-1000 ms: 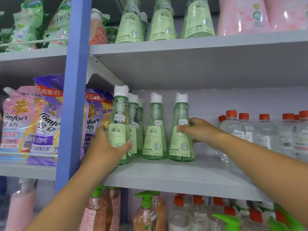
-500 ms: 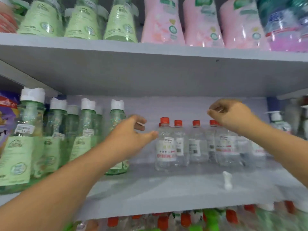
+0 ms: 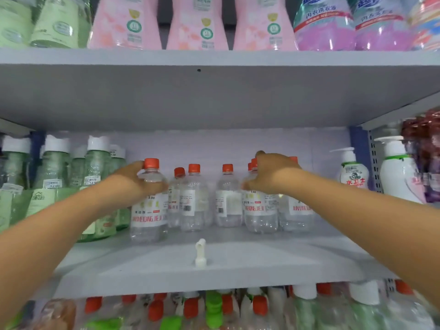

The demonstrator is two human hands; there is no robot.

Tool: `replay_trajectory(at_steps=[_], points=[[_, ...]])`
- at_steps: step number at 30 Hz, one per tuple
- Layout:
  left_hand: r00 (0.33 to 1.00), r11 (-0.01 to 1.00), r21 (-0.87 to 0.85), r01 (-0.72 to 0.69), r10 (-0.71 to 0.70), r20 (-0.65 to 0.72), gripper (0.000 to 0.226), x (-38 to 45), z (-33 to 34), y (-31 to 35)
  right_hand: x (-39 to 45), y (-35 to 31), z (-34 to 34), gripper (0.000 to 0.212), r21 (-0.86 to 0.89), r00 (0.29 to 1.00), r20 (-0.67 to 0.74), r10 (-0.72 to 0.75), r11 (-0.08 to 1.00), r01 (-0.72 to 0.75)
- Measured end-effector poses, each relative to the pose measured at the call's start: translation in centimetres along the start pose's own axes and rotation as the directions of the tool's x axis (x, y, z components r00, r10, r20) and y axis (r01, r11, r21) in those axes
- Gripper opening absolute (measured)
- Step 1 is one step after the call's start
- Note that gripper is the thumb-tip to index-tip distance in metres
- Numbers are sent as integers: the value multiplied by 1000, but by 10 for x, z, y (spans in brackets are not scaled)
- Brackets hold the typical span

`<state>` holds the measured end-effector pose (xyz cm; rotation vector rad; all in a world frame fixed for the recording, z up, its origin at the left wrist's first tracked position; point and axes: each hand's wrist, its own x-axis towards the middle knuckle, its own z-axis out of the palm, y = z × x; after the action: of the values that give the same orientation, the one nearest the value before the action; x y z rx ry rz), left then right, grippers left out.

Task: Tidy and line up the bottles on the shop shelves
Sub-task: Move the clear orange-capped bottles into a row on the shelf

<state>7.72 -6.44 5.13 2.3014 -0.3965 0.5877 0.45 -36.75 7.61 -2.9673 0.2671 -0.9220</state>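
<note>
Two hands straighten clear, red-capped bottles on a grey shop shelf (image 3: 238, 270).

The left hand (image 3: 133, 184) grips the shoulder of the front-left bottle (image 3: 148, 210), labelled "5.00". The right hand (image 3: 269, 175) curls around another bottle (image 3: 260, 210) reading "MEIDING JIE JI". Between the hands, three bottles (image 3: 194, 198) stand unevenly; the next move is likely pulling the two held ones level. A small white clip (image 3: 200, 252) lies below the hands.

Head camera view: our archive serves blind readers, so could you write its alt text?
Both hands grip clear, red-capped bottles on a grey shelf: the left hand holds the leftmost bottle, the right hand one further right. Green bottles stand left, white pump bottles right.
</note>
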Motion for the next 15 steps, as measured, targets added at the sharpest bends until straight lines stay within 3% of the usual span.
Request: replay_trajectory(at_steps=[4, 9, 10, 12, 14, 15], points=[[995, 997, 37, 69, -66, -69, 67, -20, -23, -5, -12, 18, -19, 54, 45, 997, 35, -62, 997, 60], [974, 964, 213, 158, -117, -192, 79, -26, -39, -5, -38, 60, -44, 59, 143, 998, -30, -61, 988, 65], [970, 949, 281, 143, -78, -231, 89, -24, -38, -2, -43, 69, -48, 62, 131, 997, -39, -61, 989, 65], [934, 906, 423, -7, 157, -322, 97, -17, -28, 3, -48, 83, -55, 63, 94, 998, -42, -49, 994, 53], [869, 873, 437, -218, 378, -320, 77, -12, -13, 21, -49, 94, -57, 63, 33, 999, -35, -18, 999, 19], [873, 885, 373, -280, 396, -285, 63, -8, -8, 34, -48, 98, -57, 63, -2, 999, -34, 6, 1000, -6]])
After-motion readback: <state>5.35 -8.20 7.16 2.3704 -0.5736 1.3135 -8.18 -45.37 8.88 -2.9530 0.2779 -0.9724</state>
